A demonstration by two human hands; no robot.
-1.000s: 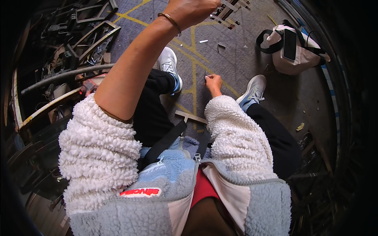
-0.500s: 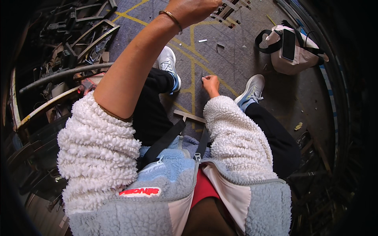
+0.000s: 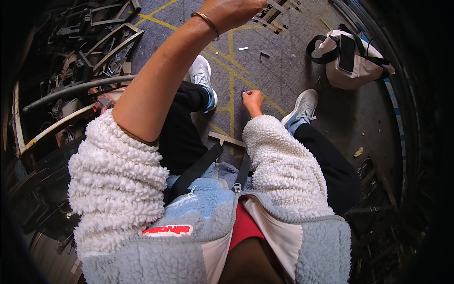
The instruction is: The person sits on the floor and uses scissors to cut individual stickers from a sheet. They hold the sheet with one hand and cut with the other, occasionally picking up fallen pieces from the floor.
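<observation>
My left hand [image 3: 232,11] is stretched far forward at the upper edge, which cuts off part of it. Its fingers look curled closed, and whatever they hold is out of sight. Just right of it on the floor lie slotted strips, dark and light [image 3: 273,18]. Lower down, between my shoes, my right hand [image 3: 253,102] is held closed, with thumb and fingertips pinched together. Something small and thin may be between them, too small to name. A pale T-shaped bar [image 3: 227,140] sits nearer to me, by two black straps [image 3: 201,168].
A pale pink bag [image 3: 352,79] with a dark phone [image 3: 346,53] on it stands at the right. Metal frames and scrap [image 3: 111,49] crowd the left, with curved rails [image 3: 61,97] close to my left arm. Small scraps [image 3: 265,56] lie on the yellow-lined grey floor [image 3: 222,35].
</observation>
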